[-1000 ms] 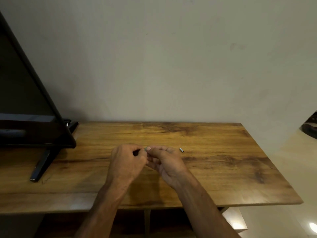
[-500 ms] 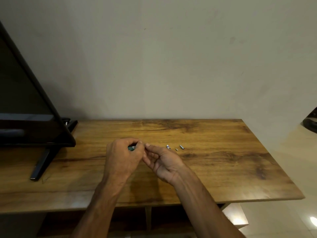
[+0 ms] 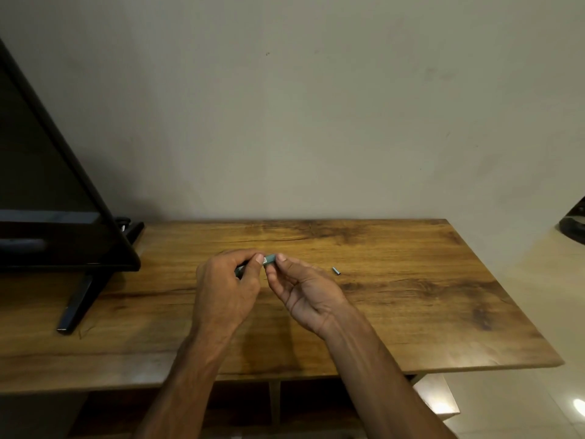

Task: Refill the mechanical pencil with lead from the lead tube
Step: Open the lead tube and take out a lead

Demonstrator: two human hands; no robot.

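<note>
no readable text, brand or number anywhere; small pale label on the teal tube too blurred.

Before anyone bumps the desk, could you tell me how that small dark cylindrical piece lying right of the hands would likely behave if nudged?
The small dark cylindrical piece looks round and lies on its side on the smooth wooden tabletop, so it would probably roll. It seems tiny, so likely very light and easily flicked away. Pinching it may be fiddly; its material is unclear.

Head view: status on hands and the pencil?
Left hand gripping teal pencil. Right hand pinching its exposed end. Small cap loose on table, right of hands. Nothing in the way.
</note>
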